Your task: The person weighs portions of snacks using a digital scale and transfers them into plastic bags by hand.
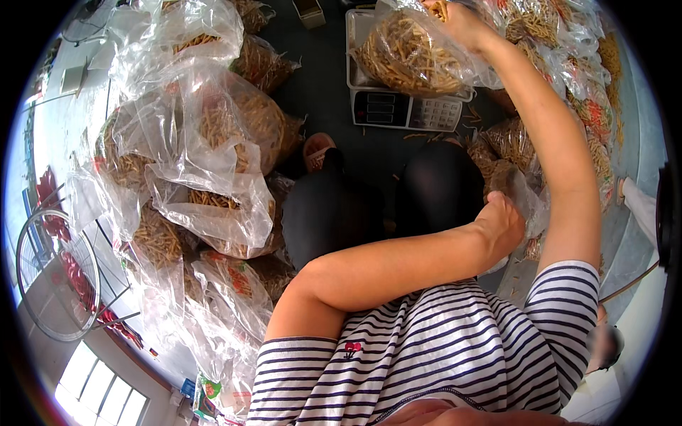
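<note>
A clear plastic bag of brown, stick-like dried pieces rests on the pan of a digital scale. At the bag's mouth, my right hand is closed on a few of the brown pieces. My left arm crosses in front of my body toward the right. There my left hand is curled beside my knee, against a clear plastic bag. Its fingertips are hidden, so what they grip does not show.
Several filled plastic bags are heaped on the left. More filled bags line the right side. A small open box stands on the floor beyond my feet. A bicycle wheel is at far left. Another person's arm shows at the right edge.
</note>
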Demonstrator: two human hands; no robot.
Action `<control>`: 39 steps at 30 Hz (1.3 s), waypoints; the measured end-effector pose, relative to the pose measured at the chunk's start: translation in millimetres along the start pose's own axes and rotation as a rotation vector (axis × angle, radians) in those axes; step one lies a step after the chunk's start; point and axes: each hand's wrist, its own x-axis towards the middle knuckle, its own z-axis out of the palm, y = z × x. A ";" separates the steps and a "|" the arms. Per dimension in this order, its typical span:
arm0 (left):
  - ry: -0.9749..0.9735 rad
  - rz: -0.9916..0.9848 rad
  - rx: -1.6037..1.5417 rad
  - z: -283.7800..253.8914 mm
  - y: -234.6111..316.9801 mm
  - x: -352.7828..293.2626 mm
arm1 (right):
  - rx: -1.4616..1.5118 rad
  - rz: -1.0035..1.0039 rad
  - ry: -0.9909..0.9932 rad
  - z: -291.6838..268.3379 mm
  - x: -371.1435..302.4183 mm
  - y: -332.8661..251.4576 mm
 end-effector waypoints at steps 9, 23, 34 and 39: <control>0.010 0.011 -0.011 -0.7 -1.4 -4.2 | -0.121 -0.045 0.119 -1.2 1.8 2.7; 0.037 0.011 -0.100 5.1 -4.1 0.3 | -0.189 0.040 -0.045 -27.2 -5.2 -19.1; 0.256 -0.020 -0.193 7.4 7.8 -3.2 | 0.245 0.354 0.250 -155.4 -222.4 -34.7; 0.148 -0.237 -0.365 21.6 49.8 18.5 | 0.436 0.807 0.281 -139.7 -403.7 -2.1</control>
